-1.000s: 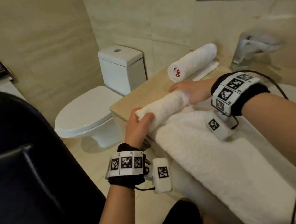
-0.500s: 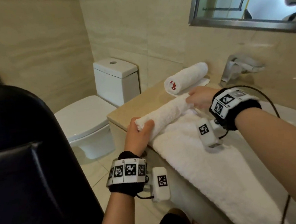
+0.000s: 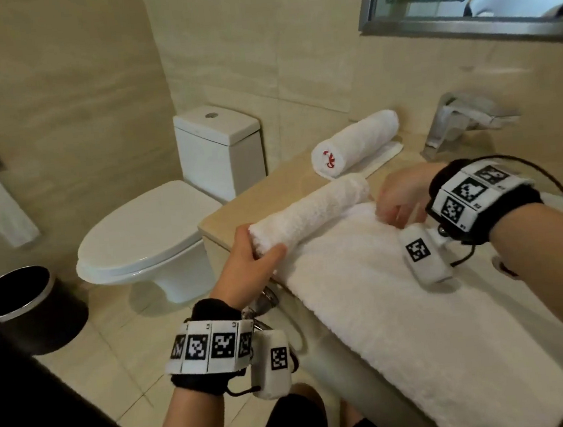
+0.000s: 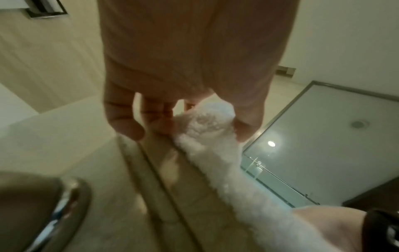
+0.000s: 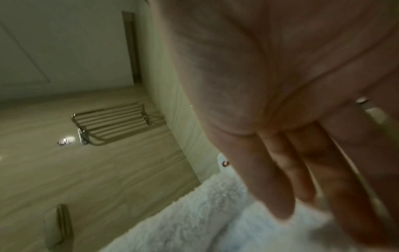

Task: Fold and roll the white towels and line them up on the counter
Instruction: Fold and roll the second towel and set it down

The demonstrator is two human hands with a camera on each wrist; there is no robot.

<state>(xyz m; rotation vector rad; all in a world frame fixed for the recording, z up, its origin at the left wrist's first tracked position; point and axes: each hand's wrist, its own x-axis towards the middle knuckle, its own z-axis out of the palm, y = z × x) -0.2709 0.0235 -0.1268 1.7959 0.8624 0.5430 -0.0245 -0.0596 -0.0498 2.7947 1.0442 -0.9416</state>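
The towel (image 3: 366, 291) being rolled is fluffy white terry cloth, same nubby pile as the rolled towel (image 3: 356, 142) behind it. The worktop (image 3: 271, 193) looks like smooth beige stone, the toilet (image 3: 145, 240) is glossy white ceramic, and the faucet (image 3: 453, 121) is shiny metal.

Dim warm indoor light, soft shadows; wrist views blurry, wide-angle edge distortion.

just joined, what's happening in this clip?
A person is rolling a white towel on the bathroom counter. The left hand grips the near end of the roll; the right hand rests open-fingered on the towel by the far end. One finished roll lies by the wall.
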